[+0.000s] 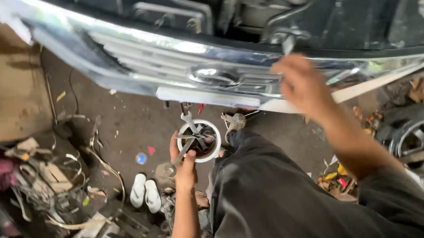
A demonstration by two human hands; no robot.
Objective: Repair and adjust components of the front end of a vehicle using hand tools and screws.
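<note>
Car front (245,14): dark, engine bay open. Chrome grille (169,63): glossy slatted metal, curved, spanning the view above the oil-stained concrete floor (124,124).
Tyre (414,131): black rubber on an alloy rim, at the right edge.
White tub (215,133): round plastic container held low beside the knee, packed with metal spanners (190,123).
Sandals (145,189): white pair on the floor.
Left hand (184,165): closed round the tub's side.
Right hand (300,81): raised at the grille's upper edge near the latch; blurred, grip could not be told.
Step judged: work at the grille top; next move called for a fitting spanner.
</note>
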